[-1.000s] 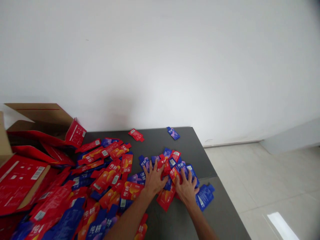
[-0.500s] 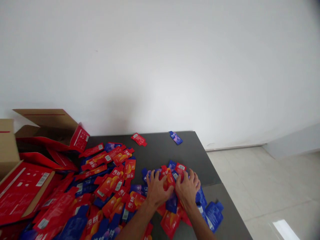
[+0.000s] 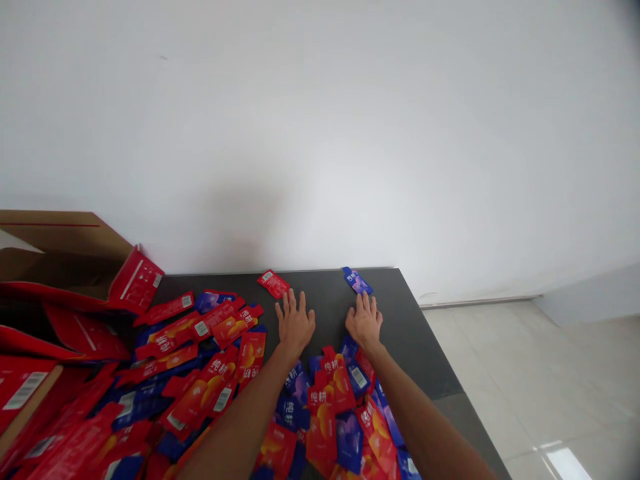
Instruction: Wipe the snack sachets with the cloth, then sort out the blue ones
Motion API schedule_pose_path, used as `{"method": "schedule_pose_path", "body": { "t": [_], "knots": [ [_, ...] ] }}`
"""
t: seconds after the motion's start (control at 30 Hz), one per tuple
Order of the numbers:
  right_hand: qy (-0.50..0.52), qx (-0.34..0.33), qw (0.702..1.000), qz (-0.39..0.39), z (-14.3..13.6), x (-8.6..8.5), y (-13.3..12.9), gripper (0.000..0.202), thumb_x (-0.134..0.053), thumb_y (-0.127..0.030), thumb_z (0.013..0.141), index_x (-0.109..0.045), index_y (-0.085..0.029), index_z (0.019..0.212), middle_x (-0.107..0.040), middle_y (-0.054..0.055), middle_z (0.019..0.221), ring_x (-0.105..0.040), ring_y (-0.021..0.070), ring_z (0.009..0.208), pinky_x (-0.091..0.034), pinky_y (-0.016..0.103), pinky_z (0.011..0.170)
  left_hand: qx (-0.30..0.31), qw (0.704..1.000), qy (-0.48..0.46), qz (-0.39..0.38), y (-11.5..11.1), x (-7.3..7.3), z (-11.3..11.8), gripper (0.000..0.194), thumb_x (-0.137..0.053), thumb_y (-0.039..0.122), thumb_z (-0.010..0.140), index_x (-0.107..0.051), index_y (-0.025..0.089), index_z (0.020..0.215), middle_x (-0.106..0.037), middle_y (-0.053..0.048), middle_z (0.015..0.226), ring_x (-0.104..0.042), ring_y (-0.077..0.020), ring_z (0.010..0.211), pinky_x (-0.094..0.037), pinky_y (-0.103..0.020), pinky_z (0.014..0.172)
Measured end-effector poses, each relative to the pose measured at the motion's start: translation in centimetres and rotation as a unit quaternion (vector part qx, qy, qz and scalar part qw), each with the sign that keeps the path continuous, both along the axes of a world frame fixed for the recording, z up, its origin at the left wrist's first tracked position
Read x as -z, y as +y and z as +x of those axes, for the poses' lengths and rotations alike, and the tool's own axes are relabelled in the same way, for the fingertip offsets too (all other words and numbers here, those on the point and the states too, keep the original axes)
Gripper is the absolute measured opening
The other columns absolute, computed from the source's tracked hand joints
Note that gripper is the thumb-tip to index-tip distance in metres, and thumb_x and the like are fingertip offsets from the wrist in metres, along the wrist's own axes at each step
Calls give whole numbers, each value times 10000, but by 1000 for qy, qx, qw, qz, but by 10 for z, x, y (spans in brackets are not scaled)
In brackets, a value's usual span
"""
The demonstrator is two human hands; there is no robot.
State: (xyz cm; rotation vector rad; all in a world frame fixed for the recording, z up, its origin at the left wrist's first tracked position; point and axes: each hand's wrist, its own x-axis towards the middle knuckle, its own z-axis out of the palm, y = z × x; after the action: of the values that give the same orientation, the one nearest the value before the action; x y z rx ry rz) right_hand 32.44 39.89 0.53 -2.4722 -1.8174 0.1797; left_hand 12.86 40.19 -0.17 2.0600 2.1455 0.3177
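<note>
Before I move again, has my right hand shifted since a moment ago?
Yes. Your right hand has moved toward the table's far edge, from the pouch pile to just beside the lone blue pouch.

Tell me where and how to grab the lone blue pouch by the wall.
Probably best: the right hand pinches the blue pouch across its wide body, from above its near end; it lies flat, narrow neck toward the wall.

Slim, bare forearms point(image 3: 425, 415) taper toward a bare left grip point(image 3: 295, 325) and bare right grip point(image 3: 365, 321).
</note>
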Motion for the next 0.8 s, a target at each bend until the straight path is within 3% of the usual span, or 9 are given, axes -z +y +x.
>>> {"method": "schedule_pose_path", "body": {
  "t": [0.17, 0.33, 0.57, 0.8],
  "knots": [
    [30, 8, 998, -56, 12, 10, 26, 675, -279, -370, 967, -121, -200, 1601, -85, 41, 1669, -20, 301, 1518, -122, 527, 1164, -35, 997, -5, -61, 18, 19, -3, 710, -344, 479, 945, -301, 91, 1538, -258, -211, 1613, -147, -366, 1513, -84, -600, 1195],
    [41, 3, 996, -79, 11, 16, 24, 669, -268, -372, 971, -144, -168, 1597, -180, 90, 1648, -81, 306, 1511, -97, 552, 1170, 19, 996, -33, -78, 7, 21, 16, 690, -297, 470, 958, -310, 86, 1532, -256, -159, 1625, -160, -305, 1519, -78, -557, 1218],
    [34, -28, 993, -106, 6, 0, -28, 621, -272, -365, 969, -301, -172, 1558, -257, 103, 1624, -72, 355, 1506, -40, 630, 1148, 142, 976, -88, -136, -59, 9, 60, 625, -190, 458, 989, -354, 182, 1525, -271, -58, 1633, -174, -224, 1521, -67, -543, 1238],
    [58, -29, 987, -149, 13, -25, -100, 583, -269, -434, 974, -414, -255, 1510, -349, 71, 1588, -59, 417, 1499, -14, 738, 1096, 184, 965, -116, -146, -130, -9, 84, 635, -172, 487, 982, -352, 227, 1532, -355, -54, 1598, -193, -233, 1516, -10, -563, 1233]
  ]
}}
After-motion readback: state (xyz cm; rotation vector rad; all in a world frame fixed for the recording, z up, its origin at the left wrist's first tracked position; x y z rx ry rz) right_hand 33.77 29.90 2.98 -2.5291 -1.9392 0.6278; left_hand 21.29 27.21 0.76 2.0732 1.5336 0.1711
